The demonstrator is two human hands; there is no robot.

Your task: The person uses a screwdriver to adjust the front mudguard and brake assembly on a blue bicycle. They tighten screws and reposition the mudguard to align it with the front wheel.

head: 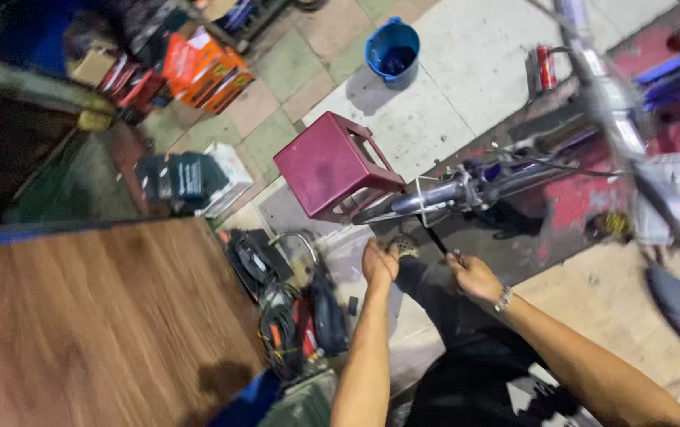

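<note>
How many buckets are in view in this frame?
1. A blue bucket stands on the pale paving at the top centre, beyond the dark red stool. Others may be hidden among the blurred clutter at the upper left or outside the frame.

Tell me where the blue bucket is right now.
In the head view the blue bucket stands on the pale paving at the top centre, beyond the dark red stool and left of a red can.
</note>
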